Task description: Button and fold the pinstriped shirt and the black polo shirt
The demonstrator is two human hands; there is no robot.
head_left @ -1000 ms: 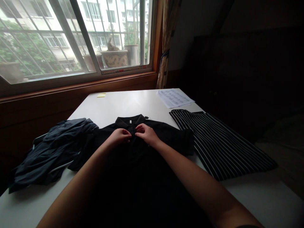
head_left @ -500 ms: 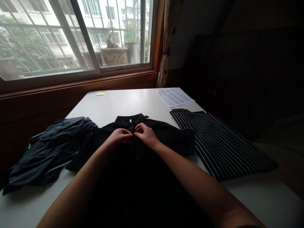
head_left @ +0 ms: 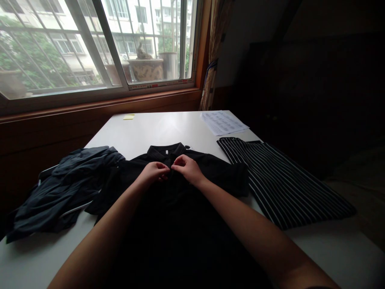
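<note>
A black short-sleeved polo shirt (head_left: 222,170) lies spread on the white table (head_left: 156,128), its collar (head_left: 156,151) toward the far side and a small white label inside the neck. Just below the collar, at the front opening, my left hand (head_left: 155,172) pinches the cloth with thumb and fingertips. My right hand (head_left: 188,167) pinches the same opening from the other side, its fingertips almost meeting the left ones. Whether a button lies between them is too dark and small to see. My forearms cross over the lower part of the shirt.
Crumpled dark grey clothing (head_left: 69,180) with white trim lies to the left. A black garment with white stripes (head_left: 282,180) lies flat on the right. Printed papers (head_left: 222,122) and a yellow sticky note (head_left: 128,117) are at the far end, below a barred window (head_left: 144,48).
The whole view has shifted slightly. Both hands stay at the shirt's front opening, with the right fingertips a little more closed together.
</note>
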